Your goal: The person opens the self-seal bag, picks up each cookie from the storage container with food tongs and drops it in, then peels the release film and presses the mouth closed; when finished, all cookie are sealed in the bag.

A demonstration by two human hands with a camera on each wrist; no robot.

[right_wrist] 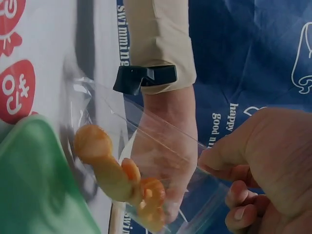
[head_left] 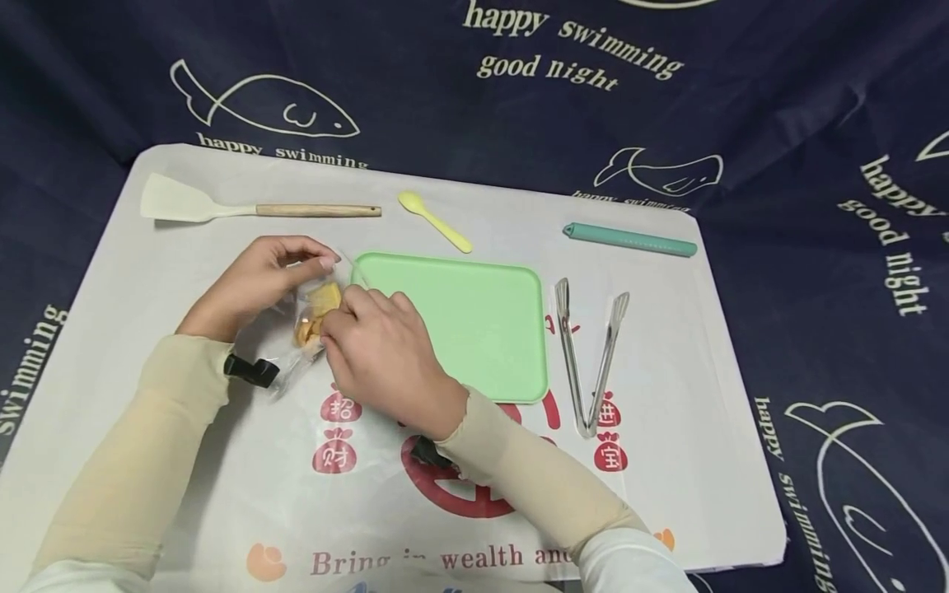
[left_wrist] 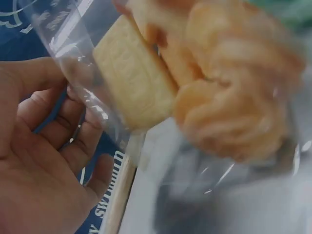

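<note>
A clear plastic bag (right_wrist: 161, 129) of cookies is held up between both hands, left of the green tray. Inside it show a pale rectangular biscuit (left_wrist: 134, 73) and ridged golden cookies (left_wrist: 234, 112). My left hand (head_left: 259, 280) pinches one edge of the bag between thumb and fingers. On the bag's near right side, my right hand (head_left: 385, 346) pinches another edge, thumb against forefinger, as the right wrist view shows. In the head view the right hand covers part of the bag.
The light green tray (head_left: 489, 329) lies mid-table. Behind are a white spatula (head_left: 181, 200) with wooden handle and a yellow spoon (head_left: 437, 222). Metal tongs (head_left: 571, 354) lie spread right of the tray, below a teal stick-shaped item (head_left: 630, 239). Dark printed cloth (head_left: 445, 107) surrounds the table.
</note>
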